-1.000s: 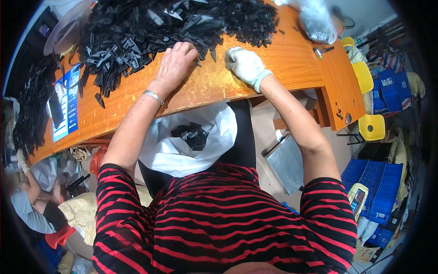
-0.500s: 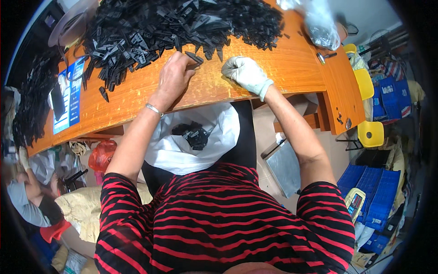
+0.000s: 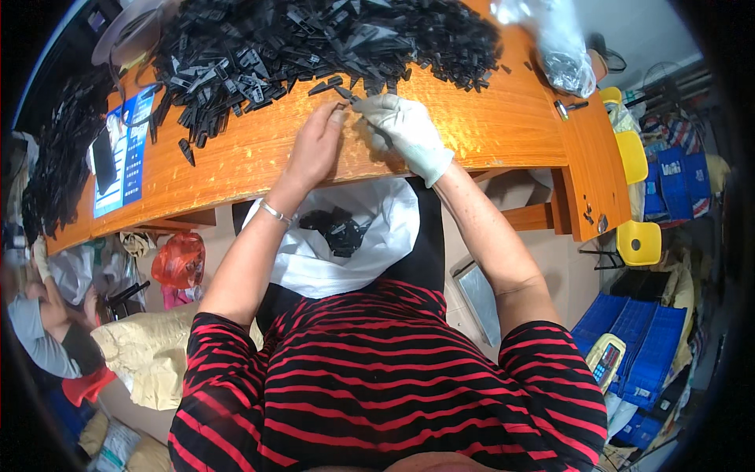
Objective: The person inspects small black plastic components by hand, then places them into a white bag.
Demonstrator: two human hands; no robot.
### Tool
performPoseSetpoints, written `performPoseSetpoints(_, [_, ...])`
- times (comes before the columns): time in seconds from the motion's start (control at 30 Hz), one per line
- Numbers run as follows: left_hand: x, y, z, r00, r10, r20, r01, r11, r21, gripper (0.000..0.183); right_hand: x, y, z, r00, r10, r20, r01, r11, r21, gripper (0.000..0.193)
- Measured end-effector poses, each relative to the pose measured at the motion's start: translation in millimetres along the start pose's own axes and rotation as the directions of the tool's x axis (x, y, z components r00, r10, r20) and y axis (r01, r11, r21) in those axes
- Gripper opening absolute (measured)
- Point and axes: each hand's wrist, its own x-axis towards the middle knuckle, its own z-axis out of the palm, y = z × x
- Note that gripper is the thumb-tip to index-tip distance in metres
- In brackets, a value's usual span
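Note:
My bare left hand point(image 3: 316, 145) is over the front part of the wooden table, thumb and fingertips pinched together at a small, pointed black plastic piece point(image 3: 344, 93). My right hand point(image 3: 405, 134), in a white glove, meets it from the right, its bent fingertips closed at the other end of the piece. Just beyond the fingers, another black piece point(image 3: 325, 85) lies on the tabletop. A large heap of similar black pieces point(image 3: 252, 55) spreads behind both hands. On my lap, below the table edge, a white sack point(image 3: 385, 228) is spread wide with several black pieces point(image 3: 336, 234) inside.
The wooden table point(image 3: 503, 134) ends just above my lap. A blue and white sheet point(image 3: 130, 157) lies at its left, beside more black pieces point(image 3: 63, 165). A clear plastic bag point(image 3: 562, 67) sits far right. Another person point(image 3: 47, 330) works at the lower left.
My gloved right hand has moved left and now meets my left hand at the black piece. My left hand has shifted slightly right and nearer to me.

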Motion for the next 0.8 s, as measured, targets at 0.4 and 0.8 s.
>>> performPoseSetpoints(0.4, [-7,26,-13,0.793,-0.437,0.425,0.562,0.254,-0.787,0.026,3,-8,32,0.99,-0.104,-0.1,0.122,0.973,0.198,0.032])
performPoseSetpoints(0.8, [-9,49,-18,0.811,-0.432,0.394,0.558,0.371,-0.742,0.026,1,-12,38,0.97,-0.168,-0.177,0.191,0.974,0.12,0.029])
